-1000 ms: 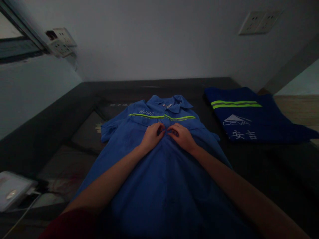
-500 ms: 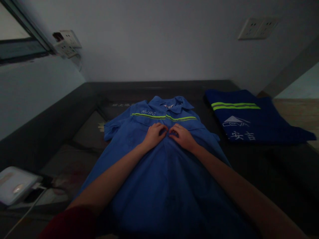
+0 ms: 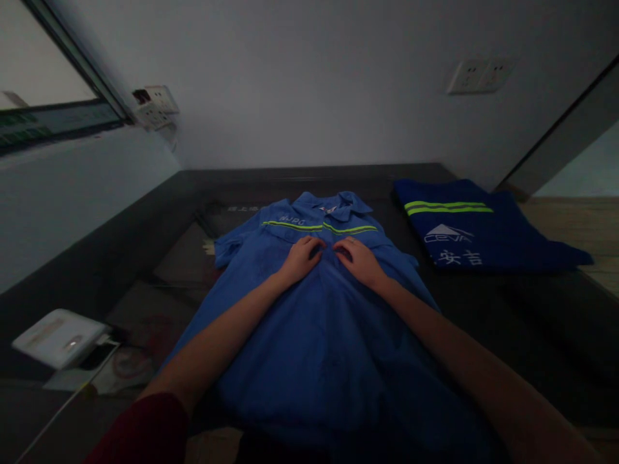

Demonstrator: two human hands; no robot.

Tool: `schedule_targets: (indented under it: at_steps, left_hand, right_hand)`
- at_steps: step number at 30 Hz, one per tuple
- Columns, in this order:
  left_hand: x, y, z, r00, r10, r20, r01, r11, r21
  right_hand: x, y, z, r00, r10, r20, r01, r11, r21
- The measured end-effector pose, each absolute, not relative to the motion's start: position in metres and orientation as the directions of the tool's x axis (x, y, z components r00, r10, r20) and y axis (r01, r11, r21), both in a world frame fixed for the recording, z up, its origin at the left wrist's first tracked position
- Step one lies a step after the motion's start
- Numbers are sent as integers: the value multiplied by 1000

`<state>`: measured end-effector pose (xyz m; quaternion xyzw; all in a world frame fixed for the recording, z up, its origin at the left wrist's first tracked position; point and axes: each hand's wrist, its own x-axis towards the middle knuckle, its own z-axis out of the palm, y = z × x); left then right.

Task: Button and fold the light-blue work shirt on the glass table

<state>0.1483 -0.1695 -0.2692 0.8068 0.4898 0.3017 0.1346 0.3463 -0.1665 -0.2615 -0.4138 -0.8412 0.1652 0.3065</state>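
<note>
Though contact's unclear, the shirt (image 3: 300, 341) lies beneath left grip (image 3: 300, 258) and right grip (image 3: 360, 260).

White box (image 3: 58, 336) and cable (image 3: 68, 405), wall sockets (image 3: 480, 76)

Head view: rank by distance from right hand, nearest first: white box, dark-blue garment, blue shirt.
From the right hand:
1. Blue shirt, directly under it.
2. Dark-blue garment, off to the right.
3. White box, far over on the left, beyond the shirt.

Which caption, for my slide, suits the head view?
Left hand and right hand at the front of a blue shirt, darker garment alongside.
</note>
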Motion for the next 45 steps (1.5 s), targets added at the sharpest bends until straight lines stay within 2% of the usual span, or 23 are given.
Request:
schedule_targets:
  at_steps: [4,9,12,19,24,26,29,31,33,37,41,45]
  left_hand:
    - [136,-191,-254,331,881,338,740,-465,487]
    - [126,-233,-239,226,965,132,895,-259,364]
    - [130,-252,-241,186,982,31,941,-187,282]
    - [125,-248,-253,220,976,8,959,-217,182]
    - [127,-236,-236,223,974,-31,972,-220,80]
    - [135,-238,-226,227,974,8,969,-227,100]
    - [147,-249,-221,257,963,76,939,-267,217]
    - [152,-257,-224,300,951,74,908,-309,282]
    - [151,-262,-231,347,937,45,888,-344,307]
    - [145,-267,-242,375,927,24,880,-364,305]
    - [142,-268,-243,365,931,25,881,-354,314]
    - [139,-266,-242,388,921,-25,857,-351,377]
  right_hand:
    - [365,-197,-245,-479,812,334,672,584,-456]
    - [373,-238,-237,-493,846,203,779,533,-330]
    - [367,-246,-244,-525,833,175,791,554,-260]
    - [371,-228,-259,-512,846,149,811,533,-242]
    - [378,-215,-252,-479,871,109,830,490,-266]
    - [378,-216,-244,-479,870,116,813,489,-316]
    - [375,-227,-229,-461,866,195,760,499,-416]
    - [368,-239,-223,-464,857,222,723,512,-465]
    - [360,-250,-224,-498,847,185,708,521,-476]
    - [342,-262,-240,-507,858,81,778,496,-386]
    - [334,-264,-249,-485,869,96,821,491,-292]
    - [332,-265,-248,-494,866,76,838,497,-223]
